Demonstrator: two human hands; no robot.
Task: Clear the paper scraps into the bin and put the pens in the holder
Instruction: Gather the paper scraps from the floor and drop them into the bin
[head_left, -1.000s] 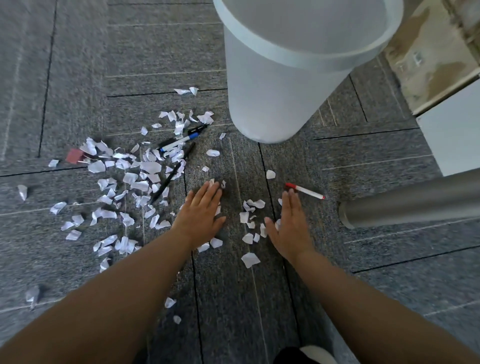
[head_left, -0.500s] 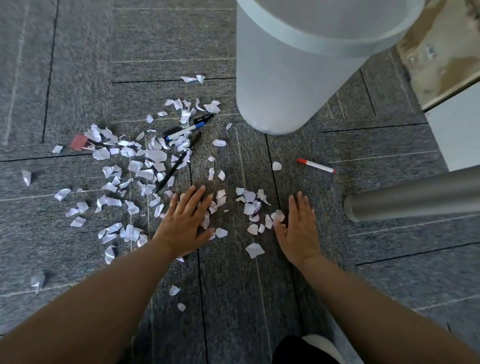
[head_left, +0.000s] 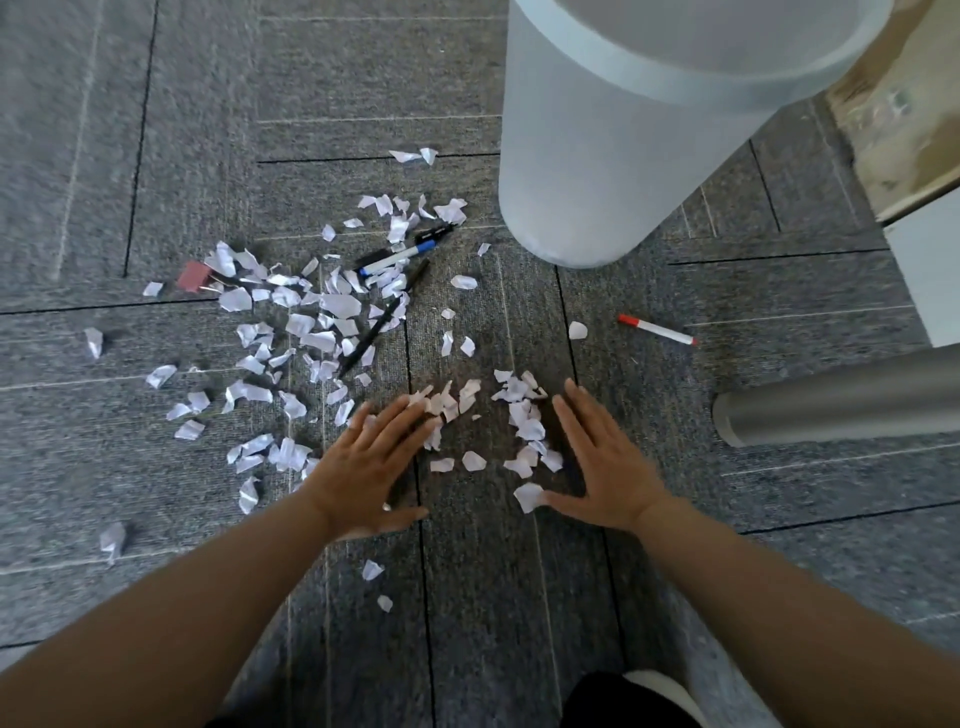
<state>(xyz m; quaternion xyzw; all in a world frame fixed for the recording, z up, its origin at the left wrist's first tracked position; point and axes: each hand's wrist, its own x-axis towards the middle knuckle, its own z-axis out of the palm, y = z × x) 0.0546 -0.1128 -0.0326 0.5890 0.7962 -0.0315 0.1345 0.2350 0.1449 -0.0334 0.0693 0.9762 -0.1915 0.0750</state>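
Paper scraps (head_left: 317, 332), too many to count, litter the grey carpet (head_left: 156, 130), with a small heap between two flat, spread hands holding nothing: left hand (head_left: 363, 467), right hand (head_left: 605, 462). Three pens lie loose: blue-capped pen (head_left: 400, 254), black pen (head_left: 382, 322), and red-capped pen (head_left: 655, 329) apart at right. One frosted bin (head_left: 613, 156) stands beyond.

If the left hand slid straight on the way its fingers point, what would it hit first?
The left hand points up and right, so it would probably first meet the paper scraps at its fingertips.
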